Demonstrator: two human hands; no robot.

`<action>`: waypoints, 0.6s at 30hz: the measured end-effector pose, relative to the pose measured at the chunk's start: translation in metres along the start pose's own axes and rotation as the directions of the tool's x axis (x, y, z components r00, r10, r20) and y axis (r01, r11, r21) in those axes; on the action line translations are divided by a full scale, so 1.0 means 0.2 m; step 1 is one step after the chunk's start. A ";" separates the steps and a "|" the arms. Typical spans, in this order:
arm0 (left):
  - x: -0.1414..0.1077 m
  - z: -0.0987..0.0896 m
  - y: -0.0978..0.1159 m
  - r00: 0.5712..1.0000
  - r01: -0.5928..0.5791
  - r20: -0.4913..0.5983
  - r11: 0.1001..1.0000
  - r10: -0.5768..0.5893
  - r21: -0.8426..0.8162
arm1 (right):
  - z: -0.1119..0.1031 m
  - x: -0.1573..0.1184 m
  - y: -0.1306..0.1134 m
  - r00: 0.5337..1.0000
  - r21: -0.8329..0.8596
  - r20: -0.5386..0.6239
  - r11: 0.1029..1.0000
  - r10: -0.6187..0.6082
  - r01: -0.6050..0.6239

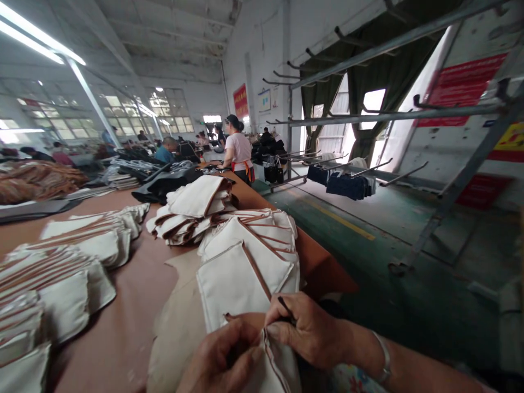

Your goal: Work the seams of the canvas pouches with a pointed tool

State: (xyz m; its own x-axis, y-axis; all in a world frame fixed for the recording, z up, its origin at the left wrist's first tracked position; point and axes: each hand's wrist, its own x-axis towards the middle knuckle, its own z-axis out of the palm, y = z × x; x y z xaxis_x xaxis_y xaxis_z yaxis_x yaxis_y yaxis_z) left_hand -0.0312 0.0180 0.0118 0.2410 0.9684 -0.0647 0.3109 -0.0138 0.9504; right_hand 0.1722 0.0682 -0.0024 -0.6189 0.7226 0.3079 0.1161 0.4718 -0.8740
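Low in front of me, a white fabric piece (275,364) with a brown-trimmed edge is gripped in both hands. My left hand (229,355) pinches it between thumb and fingers. My right hand (305,327) pinches the same edge close by; a thin dark tool (286,309), its kind unclear, sticks out between its fingers. Just beyond the hands lies a fanned pile of similar white fabric pieces (233,273) with brown strips. Behind it, a second stack (196,199) is heaped up.
More white pieces (67,300) lie in rows on the brown table (135,305) at left. Dark material (164,183) and brown bundles (36,180) sit farther back. A person (238,147) stands by the table's far side. A metal rack (434,218) with prongs stands at right.
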 end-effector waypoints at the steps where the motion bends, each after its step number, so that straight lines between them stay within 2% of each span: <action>1: -0.01 0.00 -0.01 1.000 0.003 -0.001 1.000 -0.003 -0.024 | 0.00 0.00 -0.01 1.000 0.013 0.014 1.000 0.021 -0.021; 4: -0.03 0.00 -0.03 0.998 0.055 0.029 0.994 -0.053 -0.093 | -0.01 0.00 -0.01 0.991 0.098 0.047 0.987 0.122 -0.126; 6: -0.05 0.00 -0.01 0.999 0.049 -0.007 0.993 -0.050 -0.107 | -0.01 0.00 0.00 0.979 0.171 0.078 0.965 0.186 -0.197; 8: -0.06 0.00 0.01 0.997 -0.021 -0.073 0.996 0.015 -0.088 | -0.01 0.00 0.02 0.966 0.229 0.106 0.940 0.235 -0.253; 10: -0.08 0.00 0.02 0.985 -0.139 -0.110 0.990 0.135 -0.032 | 0.00 0.00 0.03 0.958 0.263 0.114 0.922 0.264 -0.285; 12: -0.08 0.00 0.00 0.951 -0.275 -0.118 0.958 0.284 0.084 | 0.02 0.00 0.03 0.953 0.298 0.118 0.905 0.280 -0.303; 14: -0.08 0.01 -0.03 0.896 -0.383 -0.131 0.886 0.425 0.260 | 0.03 0.00 0.02 0.949 0.334 0.130 0.888 0.288 -0.316; 16: -0.08 0.02 -0.07 0.840 -0.424 -0.141 0.795 0.525 0.434 | 0.03 0.00 0.00 0.946 0.350 0.130 0.878 0.298 -0.325; 18: -0.07 0.03 -0.11 0.807 -0.428 -0.130 0.722 0.576 0.543 | 0.04 0.00 -0.02 0.939 0.344 0.130 0.874 0.317 -0.343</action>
State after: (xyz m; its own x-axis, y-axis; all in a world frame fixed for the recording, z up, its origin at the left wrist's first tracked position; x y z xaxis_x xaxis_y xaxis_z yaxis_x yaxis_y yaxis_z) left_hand -0.0356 0.0024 -0.0101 0.2541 0.8060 0.5346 0.6208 -0.5598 0.5488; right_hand 0.1663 0.0631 -0.0020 -0.6455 0.7629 -0.0368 0.0460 -0.0093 -0.9989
